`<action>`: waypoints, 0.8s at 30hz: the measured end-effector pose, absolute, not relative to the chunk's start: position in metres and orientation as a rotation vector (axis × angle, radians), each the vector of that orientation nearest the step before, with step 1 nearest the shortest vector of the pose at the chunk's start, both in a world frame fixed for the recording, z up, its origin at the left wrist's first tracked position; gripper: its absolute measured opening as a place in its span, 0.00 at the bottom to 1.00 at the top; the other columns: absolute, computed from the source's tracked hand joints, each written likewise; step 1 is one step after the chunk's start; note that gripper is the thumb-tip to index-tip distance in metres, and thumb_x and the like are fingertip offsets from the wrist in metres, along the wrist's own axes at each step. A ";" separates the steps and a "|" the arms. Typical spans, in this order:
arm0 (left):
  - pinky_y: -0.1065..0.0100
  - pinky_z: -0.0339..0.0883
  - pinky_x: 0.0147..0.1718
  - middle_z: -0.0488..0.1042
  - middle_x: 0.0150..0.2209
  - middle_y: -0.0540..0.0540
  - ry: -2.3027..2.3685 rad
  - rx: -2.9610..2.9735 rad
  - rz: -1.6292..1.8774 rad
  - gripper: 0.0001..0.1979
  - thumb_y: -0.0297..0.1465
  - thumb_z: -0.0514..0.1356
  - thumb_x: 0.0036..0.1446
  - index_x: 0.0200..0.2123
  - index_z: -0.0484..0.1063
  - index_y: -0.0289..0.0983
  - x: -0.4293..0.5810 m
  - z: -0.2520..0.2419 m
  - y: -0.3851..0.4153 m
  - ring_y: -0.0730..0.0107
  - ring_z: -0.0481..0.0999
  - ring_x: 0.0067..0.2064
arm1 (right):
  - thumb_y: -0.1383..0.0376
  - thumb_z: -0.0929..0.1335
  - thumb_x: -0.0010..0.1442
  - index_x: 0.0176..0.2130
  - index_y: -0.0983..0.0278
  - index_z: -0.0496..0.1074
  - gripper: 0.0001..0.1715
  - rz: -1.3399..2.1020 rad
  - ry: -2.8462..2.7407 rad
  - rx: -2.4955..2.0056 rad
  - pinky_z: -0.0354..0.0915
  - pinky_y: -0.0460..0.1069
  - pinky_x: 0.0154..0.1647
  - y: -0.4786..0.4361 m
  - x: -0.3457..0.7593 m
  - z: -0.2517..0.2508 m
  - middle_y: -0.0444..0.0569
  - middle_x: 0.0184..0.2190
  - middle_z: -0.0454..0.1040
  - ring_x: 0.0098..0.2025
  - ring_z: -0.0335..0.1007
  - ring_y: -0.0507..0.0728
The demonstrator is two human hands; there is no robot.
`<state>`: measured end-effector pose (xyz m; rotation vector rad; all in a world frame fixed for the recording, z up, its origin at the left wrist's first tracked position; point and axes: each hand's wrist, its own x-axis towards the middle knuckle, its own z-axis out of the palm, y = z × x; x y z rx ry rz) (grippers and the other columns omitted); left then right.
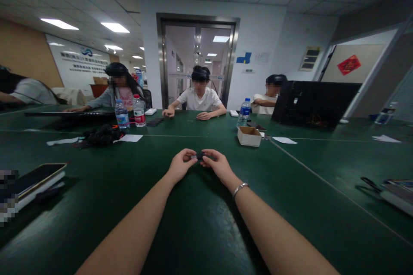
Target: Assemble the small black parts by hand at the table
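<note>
Both hands meet above the green table (200, 206), at the middle of the head view. Between them is a small black object with a pale, silvery end (200, 156), too small for me to make out its kind. My left hand (181, 165) pinches the pale end between thumb and fingers. From the other side, my right hand (218, 164) pinches the black part, with a silver bracelet (240, 189) on its wrist. The fingertips cover parts of the object.
A small open box (249, 136) stands beyond my right hand, near a water bottle (244, 113). Black gear (102, 135) and two bottles are at the left. A phone (35, 180) lies on a stack near left. Several people sit around, including one person (200, 96) opposite.
</note>
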<state>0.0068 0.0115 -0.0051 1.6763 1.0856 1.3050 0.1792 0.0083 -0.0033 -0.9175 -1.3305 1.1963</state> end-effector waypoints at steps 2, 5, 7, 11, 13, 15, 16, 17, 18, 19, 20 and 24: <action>0.65 0.66 0.42 0.75 0.39 0.44 1.093 1.659 1.295 0.19 0.37 0.65 0.43 0.39 0.71 0.36 0.008 -0.005 0.011 0.68 0.74 0.39 | 0.64 0.73 0.45 0.41 0.64 0.72 0.21 1.195 -1.326 -0.921 0.72 0.49 0.35 0.008 0.179 -0.003 0.48 0.38 0.72 0.29 0.75 0.51; 0.67 0.66 0.33 0.75 0.38 0.43 1.244 1.539 1.249 0.23 0.46 0.60 0.47 0.41 0.70 0.36 0.009 -0.005 0.012 0.67 0.74 0.35 | 0.64 0.72 0.45 0.42 0.64 0.72 0.21 1.195 -1.319 -0.933 0.72 0.49 0.36 0.007 0.179 -0.002 0.48 0.39 0.73 0.29 0.74 0.51; 0.68 0.64 0.28 0.75 0.33 0.43 1.383 1.503 1.182 0.26 0.53 0.52 0.51 0.36 0.71 0.35 0.010 -0.006 0.013 0.66 0.73 0.31 | 0.64 0.72 0.45 0.42 0.64 0.72 0.21 1.198 -1.314 -0.936 0.72 0.50 0.36 0.007 0.179 -0.001 0.48 0.39 0.73 0.29 0.74 0.51; 0.68 0.61 0.27 0.73 0.26 0.45 1.474 1.610 1.089 0.29 0.55 0.46 0.52 0.25 0.72 0.37 0.009 -0.011 0.016 0.65 0.71 0.29 | 0.63 0.73 0.46 0.42 0.63 0.72 0.21 1.201 -1.319 -0.924 0.73 0.49 0.36 0.007 0.180 -0.002 0.48 0.39 0.73 0.30 0.74 0.51; 0.68 0.62 0.28 0.74 0.28 0.45 1.428 1.653 1.105 0.26 0.52 0.48 0.53 0.27 0.72 0.37 0.008 -0.012 0.015 0.66 0.71 0.30 | 0.63 0.73 0.46 0.42 0.63 0.72 0.21 1.202 -1.322 -0.918 0.73 0.49 0.36 0.009 0.180 -0.004 0.48 0.39 0.73 0.30 0.74 0.51; 0.69 0.64 0.32 0.74 0.35 0.45 1.338 1.692 1.167 0.18 0.47 0.55 0.51 0.34 0.72 0.38 0.008 -0.012 0.014 0.67 0.72 0.34 | 0.63 0.73 0.46 0.42 0.62 0.72 0.21 1.200 -1.303 -0.916 0.73 0.49 0.36 0.010 0.181 -0.005 0.48 0.40 0.72 0.30 0.74 0.51; 0.68 0.65 0.35 0.73 0.39 0.45 1.297 1.708 1.203 0.18 0.44 0.60 0.48 0.38 0.71 0.39 0.007 -0.012 0.014 0.68 0.72 0.36 | 0.63 0.73 0.46 0.42 0.62 0.71 0.20 1.200 -1.287 -0.919 0.73 0.49 0.36 0.011 0.181 -0.006 0.49 0.40 0.72 0.30 0.74 0.51; 0.68 0.65 0.37 0.72 0.42 0.44 1.274 1.715 1.231 0.21 0.42 0.63 0.44 0.41 0.70 0.39 0.007 -0.011 0.014 0.67 0.72 0.38 | 0.63 0.72 0.46 0.42 0.63 0.71 0.20 1.200 -1.275 -0.923 0.73 0.49 0.36 0.011 0.181 -0.006 0.49 0.41 0.71 0.30 0.75 0.51; 0.67 0.65 0.38 0.70 0.44 0.43 1.272 1.708 1.247 0.24 0.41 0.65 0.43 0.44 0.69 0.39 0.007 -0.011 0.014 0.67 0.72 0.40 | 0.63 0.72 0.46 0.42 0.63 0.71 0.20 1.200 -1.269 -0.926 0.73 0.49 0.36 0.012 0.181 -0.007 0.50 0.42 0.71 0.31 0.75 0.51; 0.67 0.65 0.39 0.70 0.45 0.42 1.288 1.692 1.241 0.24 0.42 0.64 0.43 0.44 0.69 0.38 0.007 -0.011 0.014 0.66 0.72 0.41 | 0.63 0.72 0.46 0.42 0.63 0.71 0.20 1.201 -1.272 -0.930 0.73 0.49 0.36 0.012 0.181 -0.007 0.50 0.42 0.71 0.31 0.75 0.51; 0.66 0.65 0.38 0.70 0.44 0.41 1.317 1.671 1.213 0.23 0.45 0.62 0.45 0.42 0.70 0.37 0.006 -0.010 0.014 0.65 0.72 0.40 | 0.63 0.72 0.47 0.42 0.63 0.71 0.21 1.203 -1.280 -0.932 0.73 0.49 0.36 0.012 0.181 -0.007 0.50 0.43 0.71 0.31 0.75 0.51; 0.65 0.65 0.35 0.70 0.37 0.42 1.402 1.646 1.079 0.26 0.51 0.49 0.53 0.29 0.73 0.34 0.006 -0.009 0.014 0.64 0.71 0.36 | 0.63 0.71 0.47 0.43 0.64 0.71 0.21 1.197 -1.309 -0.928 0.72 0.48 0.36 0.011 0.180 -0.006 0.49 0.41 0.71 0.30 0.74 0.50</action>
